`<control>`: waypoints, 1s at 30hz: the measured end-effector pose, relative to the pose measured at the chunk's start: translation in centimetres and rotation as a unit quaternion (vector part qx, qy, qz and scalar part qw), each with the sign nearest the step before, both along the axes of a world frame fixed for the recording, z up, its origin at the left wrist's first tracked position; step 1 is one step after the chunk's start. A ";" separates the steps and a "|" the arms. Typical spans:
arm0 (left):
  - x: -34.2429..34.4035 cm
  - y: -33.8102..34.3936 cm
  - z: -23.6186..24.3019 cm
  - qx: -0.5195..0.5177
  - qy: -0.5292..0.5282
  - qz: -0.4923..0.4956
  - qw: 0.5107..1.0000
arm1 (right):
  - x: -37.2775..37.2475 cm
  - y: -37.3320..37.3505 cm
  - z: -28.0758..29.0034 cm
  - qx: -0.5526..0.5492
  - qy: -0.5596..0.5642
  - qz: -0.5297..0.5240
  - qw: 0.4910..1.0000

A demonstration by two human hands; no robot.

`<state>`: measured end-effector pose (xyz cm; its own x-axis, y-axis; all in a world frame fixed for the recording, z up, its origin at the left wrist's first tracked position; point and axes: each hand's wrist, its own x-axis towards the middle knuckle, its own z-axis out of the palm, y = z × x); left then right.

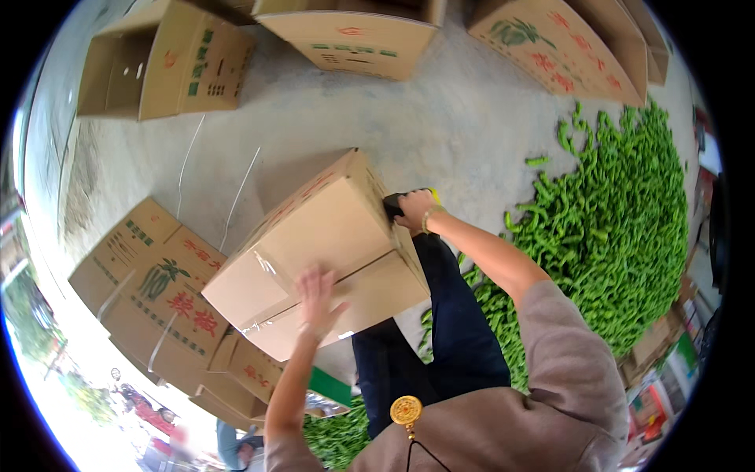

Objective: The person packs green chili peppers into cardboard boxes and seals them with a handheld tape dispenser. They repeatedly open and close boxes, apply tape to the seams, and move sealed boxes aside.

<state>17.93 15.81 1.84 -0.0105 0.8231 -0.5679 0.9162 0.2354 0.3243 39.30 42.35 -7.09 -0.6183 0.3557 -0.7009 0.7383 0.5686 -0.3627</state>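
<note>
A brown cardboard box stands tilted in front of my legs, its flaps folded together along a seam. Shiny clear tape shows on its left part. My left hand lies flat on the box beside the seam, fingers spread and slightly blurred. At the box's right side, my right hand is closed around a black tool with a yellow edge, which looks like a tape dispenser. The tool is close to the box's side; whether it touches the cardboard I cannot tell.
A big heap of green peppers covers the floor on the right; more peppers lie below the box. Open cartons stand along the far side. Flattened cartons lie at left, near thin white straps.
</note>
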 end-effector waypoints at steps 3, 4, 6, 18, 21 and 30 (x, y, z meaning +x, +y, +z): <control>8.5 12.6 -0.8 0.102 -0.067 -0.186 0.975 | 3.9 1.9 1.2 0.014 0.040 -0.119 0.992; 9.9 15.1 -0.6 0.004 -0.026 -0.261 0.965 | 6.9 1.9 1.9 0.013 0.046 -0.183 0.982; 12.2 19.0 -0.8 -0.189 0.060 -0.402 0.894 | 13.1 1.9 3.6 0.044 0.030 -0.296 0.954; 10.7 16.0 -15.7 -0.465 0.113 -0.226 0.849 | 34.1 -11.3 9.8 -0.020 0.006 -0.588 0.809; 6.6 18.3 -2.8 -0.397 0.129 -0.277 0.865 | 30.4 -11.7 13.7 -0.046 -0.076 -0.572 0.815; 1.8 13.8 13.9 -0.213 0.116 -0.140 0.960 | 24.5 -4.3 21.1 -0.111 0.074 -0.373 0.918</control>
